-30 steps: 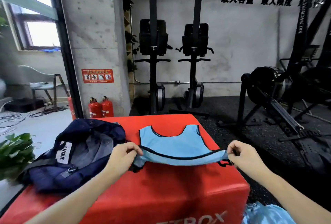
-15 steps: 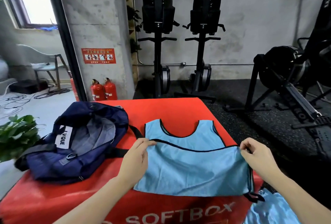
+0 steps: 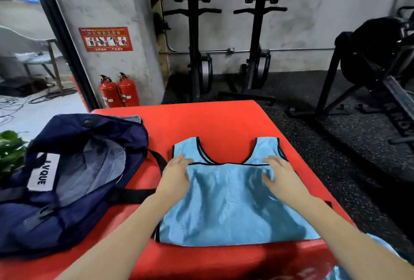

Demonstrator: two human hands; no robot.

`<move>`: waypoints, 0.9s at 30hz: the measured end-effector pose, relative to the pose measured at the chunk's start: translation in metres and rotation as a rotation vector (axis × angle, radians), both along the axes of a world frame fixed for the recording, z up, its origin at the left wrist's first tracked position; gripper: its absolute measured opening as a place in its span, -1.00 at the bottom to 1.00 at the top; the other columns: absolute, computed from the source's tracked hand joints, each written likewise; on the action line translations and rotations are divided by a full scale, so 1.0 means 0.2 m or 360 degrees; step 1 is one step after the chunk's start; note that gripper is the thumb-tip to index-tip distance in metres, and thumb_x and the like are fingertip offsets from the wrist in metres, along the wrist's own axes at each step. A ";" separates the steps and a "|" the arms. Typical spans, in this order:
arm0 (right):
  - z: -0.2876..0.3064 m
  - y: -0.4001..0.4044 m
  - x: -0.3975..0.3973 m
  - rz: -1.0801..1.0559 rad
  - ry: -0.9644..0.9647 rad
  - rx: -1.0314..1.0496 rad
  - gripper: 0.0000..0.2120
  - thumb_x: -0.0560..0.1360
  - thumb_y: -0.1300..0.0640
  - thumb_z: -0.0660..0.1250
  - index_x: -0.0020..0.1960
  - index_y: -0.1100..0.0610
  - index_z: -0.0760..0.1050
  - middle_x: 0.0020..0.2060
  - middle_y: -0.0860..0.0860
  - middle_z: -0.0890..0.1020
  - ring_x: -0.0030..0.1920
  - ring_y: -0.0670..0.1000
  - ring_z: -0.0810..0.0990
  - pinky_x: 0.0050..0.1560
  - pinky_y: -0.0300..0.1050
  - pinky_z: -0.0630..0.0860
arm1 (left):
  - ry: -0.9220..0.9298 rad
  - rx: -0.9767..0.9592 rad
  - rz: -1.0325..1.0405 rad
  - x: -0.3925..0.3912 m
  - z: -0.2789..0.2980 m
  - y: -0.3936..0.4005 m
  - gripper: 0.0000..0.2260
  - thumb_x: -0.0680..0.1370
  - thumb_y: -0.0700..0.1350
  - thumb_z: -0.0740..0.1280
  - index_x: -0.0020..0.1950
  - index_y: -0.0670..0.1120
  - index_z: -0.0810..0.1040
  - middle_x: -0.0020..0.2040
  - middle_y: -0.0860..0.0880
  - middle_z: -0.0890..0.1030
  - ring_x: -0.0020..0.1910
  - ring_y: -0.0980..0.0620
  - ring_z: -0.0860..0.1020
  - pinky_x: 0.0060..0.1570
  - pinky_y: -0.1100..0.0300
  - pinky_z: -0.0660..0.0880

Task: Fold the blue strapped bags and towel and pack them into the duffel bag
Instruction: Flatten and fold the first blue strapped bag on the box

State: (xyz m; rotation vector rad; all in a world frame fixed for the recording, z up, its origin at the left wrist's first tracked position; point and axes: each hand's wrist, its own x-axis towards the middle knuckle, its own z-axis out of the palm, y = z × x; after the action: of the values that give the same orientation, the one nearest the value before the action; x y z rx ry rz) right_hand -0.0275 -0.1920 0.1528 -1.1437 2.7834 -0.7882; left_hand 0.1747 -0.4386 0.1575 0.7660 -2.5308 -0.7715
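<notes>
A big red padded box carries everything. An open navy fabric duffel bag sits at its left edge. A light blue strapped bag with black trim, folded over, lies flat toward the right edge. The left hand and right hand press it with flat, straight fingers, set apart.

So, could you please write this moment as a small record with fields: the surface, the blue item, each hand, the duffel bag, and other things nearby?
surface: red soft box
blue item: light blue strapped bag, folded once, flat on the box, straps away from the person
left hand: left hand flat on the fabric's left side, fingers straight
right hand: right hand flat on the right side, blurred
duffel bag: navy duffel bag left of the blue item, open
nearby: more light blue fabric at lower right; two fire extinguishers behind
</notes>
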 end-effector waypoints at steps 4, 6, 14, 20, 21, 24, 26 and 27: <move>-0.09 -0.16 0.15 0.0226 0.0089 0.0342 -0.41 0.58 -0.28 0.19 0.52 -0.04 0.28 0.53 -0.05 0.26 0.55 0.03 0.17 0.51 0.07 0.16 | -0.0177 -0.0011 -0.0133 -0.07 -0.05 0.10 -0.62 0.67 -0.08 0.20 0.50 0.00 0.40 0.60 -0.10 0.22 0.59 -0.03 0.16 0.52 0.14 0.11; -0.12 -0.19 0.19 0.0288 0.0147 0.0478 -0.31 0.57 -0.40 0.02 0.59 -0.09 0.13 0.60 -0.06 0.12 0.59 0.06 0.01 0.55 0.15 -0.03 | -0.0482 -0.0180 -0.0158 -0.07 -0.10 0.09 -0.52 0.67 0.16 0.14 0.57 0.06 0.27 0.63 -0.10 0.09 0.62 -0.10 0.00 0.56 -0.06 -0.02; -0.16 -0.06 0.19 0.0261 0.0182 0.0651 -0.18 0.44 -0.57 -0.28 0.60 -0.24 -0.21 0.63 -0.14 -0.09 0.61 0.05 -0.19 0.53 0.32 -0.23 | -0.0767 -0.0516 -0.0132 0.03 -0.19 0.13 -0.30 0.56 0.39 -0.19 0.64 0.11 -0.07 0.64 -0.16 -0.12 0.61 -0.17 -0.19 0.55 -0.07 -0.23; -0.16 0.09 0.21 0.0179 0.0183 0.0706 -0.12 0.36 -0.63 -0.34 0.59 -0.27 -0.22 0.62 -0.17 -0.11 0.61 0.02 -0.20 0.53 0.33 -0.21 | -0.0811 -0.0543 -0.0127 0.11 -0.19 0.26 -0.30 0.57 0.41 -0.22 0.64 0.11 -0.11 0.64 -0.19 -0.19 0.60 -0.20 -0.24 0.55 -0.13 -0.25; -0.15 0.11 0.21 0.0152 0.0169 0.0705 -0.11 0.35 -0.63 -0.33 0.60 -0.26 -0.20 0.62 -0.17 -0.10 0.61 0.02 -0.19 0.53 0.33 -0.20 | -0.0802 -0.0525 -0.0145 0.12 -0.19 0.27 -0.33 0.60 0.39 -0.16 0.64 0.10 -0.09 0.64 -0.18 -0.18 0.60 -0.19 -0.23 0.55 -0.13 -0.22; -0.12 0.11 0.19 0.0047 0.0146 0.0655 -0.08 0.35 -0.63 -0.29 0.60 -0.22 -0.01 0.61 -0.12 0.02 0.61 0.04 -0.08 0.55 0.27 -0.11 | -0.0646 -0.0457 -0.0089 0.11 -0.15 0.23 -0.37 0.62 0.35 0.01 0.62 0.09 0.07 0.64 -0.15 -0.05 0.61 -0.17 -0.07 0.54 -0.11 -0.03; -0.09 0.03 0.17 0.0017 0.0242 0.0568 -0.11 0.40 -0.59 -0.23 0.57 -0.14 0.17 0.57 -0.09 0.19 0.58 0.06 0.07 0.55 0.22 -0.05 | -0.0471 -0.0324 0.0029 0.06 -0.12 0.15 -0.40 0.62 0.29 0.11 0.60 0.06 0.15 0.62 -0.12 0.04 0.58 -0.15 0.00 0.50 -0.11 0.07; -0.08 -0.03 0.17 0.0020 0.0301 0.0495 -0.15 0.44 -0.55 -0.19 0.53 -0.10 0.25 0.53 -0.07 0.28 0.54 0.07 0.17 0.55 0.20 0.00 | -0.0388 -0.0239 0.0091 0.04 -0.11 0.10 -0.41 0.62 0.26 0.16 0.59 0.04 0.18 0.61 -0.12 0.06 0.57 -0.14 0.02 0.48 -0.11 0.10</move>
State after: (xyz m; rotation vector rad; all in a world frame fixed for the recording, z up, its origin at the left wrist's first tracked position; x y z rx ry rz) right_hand 0.0061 -0.1980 0.1366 -1.2292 2.9037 -0.2406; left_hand 0.1822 -0.4183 0.1356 0.9255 -2.7295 -0.4879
